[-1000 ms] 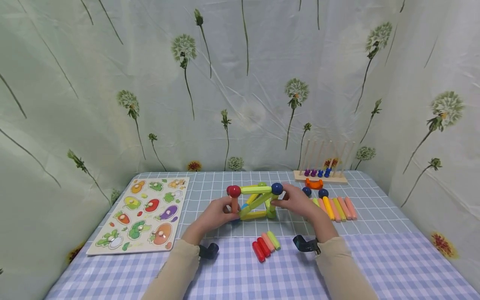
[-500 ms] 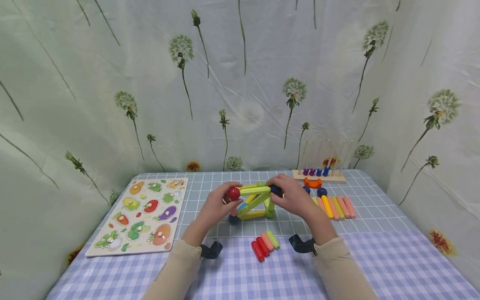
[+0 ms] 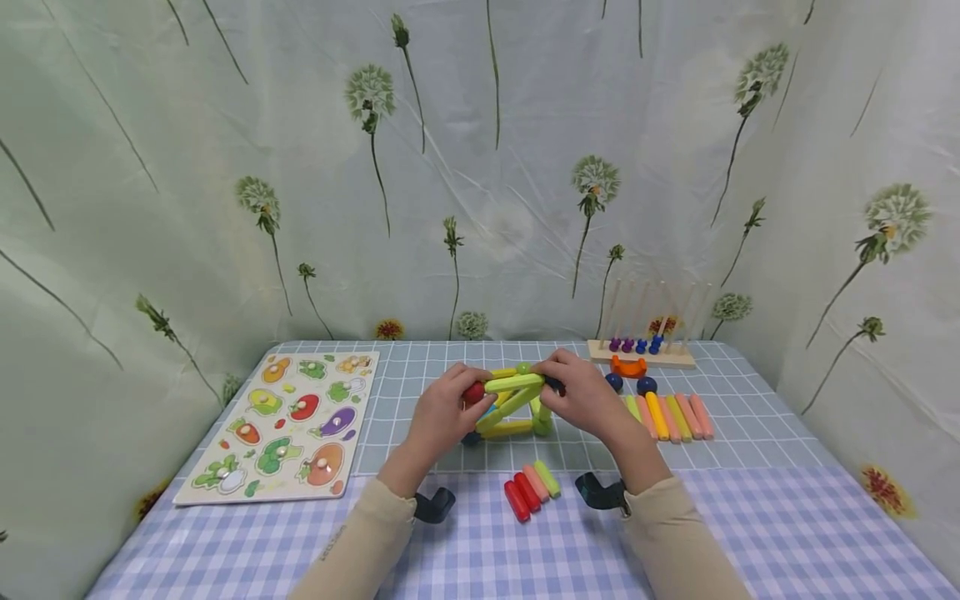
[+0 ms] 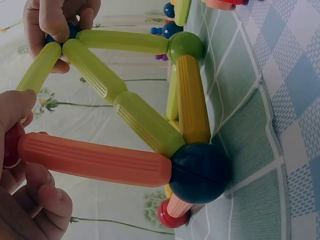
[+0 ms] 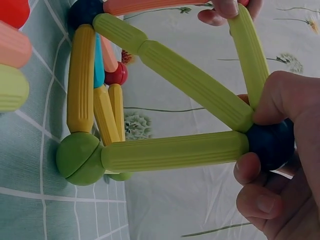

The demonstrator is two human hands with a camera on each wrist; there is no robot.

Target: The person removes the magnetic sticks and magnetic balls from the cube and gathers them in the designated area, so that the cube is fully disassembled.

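Note:
A frame of ribbed toy sticks and balls, apparently a magnetic building set, stands mid-table. My left hand (image 3: 442, 412) grips the red ball (image 3: 473, 393) at its upper left corner. From that ball a salmon stick (image 4: 95, 160) runs down to a dark blue ball (image 4: 200, 172) by the table. My right hand (image 3: 581, 392) pinches another blue ball (image 5: 272, 145) at the upper right corner. A lime stick (image 3: 514, 383) spans the two held corners. Two lime sticks joined end to end form a diagonal (image 5: 195, 82) below. A green ball (image 5: 79, 159) sits at the lower right corner.
Loose red, salmon and lime sticks (image 3: 531, 492) lie in front of the frame. More sticks (image 3: 671, 418), blue balls (image 3: 647, 386) and an orange curved piece (image 3: 628, 367) lie right. Behind them stands a pegged bead rack (image 3: 678, 360). A vegetable puzzle board (image 3: 251, 379) lies left.
My left hand has moved up from the salmon stick to the red ball. My right hand has risen from the frame's right side to close over the blue ball.

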